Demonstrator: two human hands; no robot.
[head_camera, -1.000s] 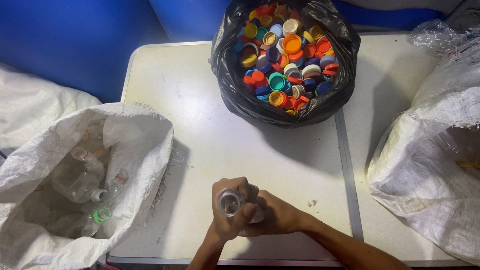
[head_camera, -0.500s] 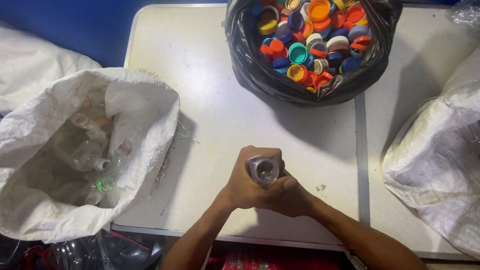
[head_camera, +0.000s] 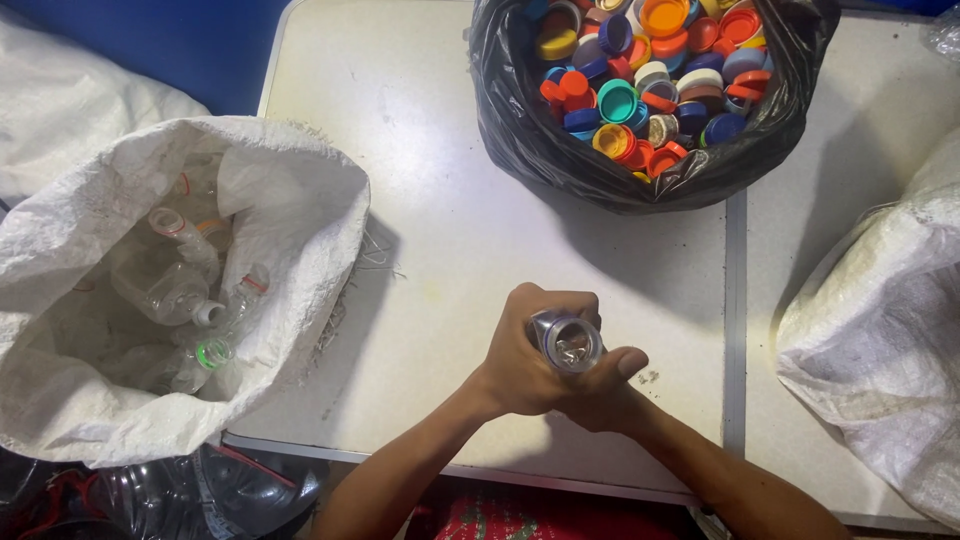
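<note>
Both my hands are clasped around a small clear plastic bottle (head_camera: 567, 341), seen end-on with its round base toward the camera. My left hand (head_camera: 523, 350) wraps the bottle from the left. My right hand (head_camera: 602, 388) holds it from below, its thumb lying across the right side. The hands hover over the near part of a white table (head_camera: 440, 250).
A black bag (head_camera: 560, 150) full of several coloured bottle caps sits at the far middle. A white woven sack (head_camera: 300, 210) holding clear plastic bottles stands open at the left. Another white sack (head_camera: 880, 330) is at the right. More bottles lie under the table's front-left edge.
The view has shifted so the left sack shows more and the cap bag sits higher right. My hands stay clasped on the bottle, which has turned slightly.
</note>
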